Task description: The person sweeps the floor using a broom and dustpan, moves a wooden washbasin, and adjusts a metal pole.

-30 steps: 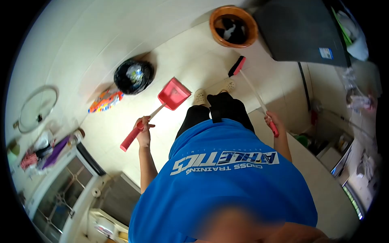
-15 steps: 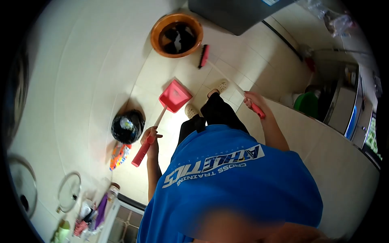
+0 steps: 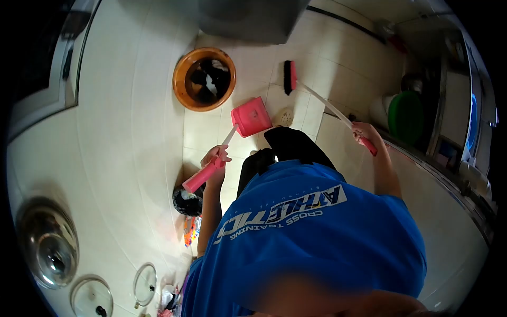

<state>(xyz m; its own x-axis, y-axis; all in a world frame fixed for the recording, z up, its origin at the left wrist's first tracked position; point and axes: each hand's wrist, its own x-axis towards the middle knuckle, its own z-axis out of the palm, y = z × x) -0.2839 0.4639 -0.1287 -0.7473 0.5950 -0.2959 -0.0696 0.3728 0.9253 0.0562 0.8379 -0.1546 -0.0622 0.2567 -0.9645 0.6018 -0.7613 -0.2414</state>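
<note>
My left hand (image 3: 215, 157) is closed around the handle of a pink dustpan (image 3: 252, 117). The dustpan's tray hangs over the tiles in front of my feet, and a small dark speck shows in it. My right hand (image 3: 366, 133) grips the red end of a long-handled broom (image 3: 322, 100). The broom's pink head with black bristles (image 3: 289, 77) is out ahead to the right, over the tiled floor; whether it touches the floor I cannot tell. One beige clog (image 3: 284, 117) shows beside the dustpan.
A brown basin (image 3: 179, 90) with dark and white cloth in water stands by the left wall. A grey bin (image 3: 243, 24) is beyond it. Behind my left hand sits a black bag (image 3: 186, 203). Pot lids (image 3: 92, 298) hang on the wall. A green tub (image 3: 406, 119) stands under the right counter.
My view has shifted forward and left. The dustpan has moved nearer the basin and my feet. The broom has swung outward to the right, away from the basin.
</note>
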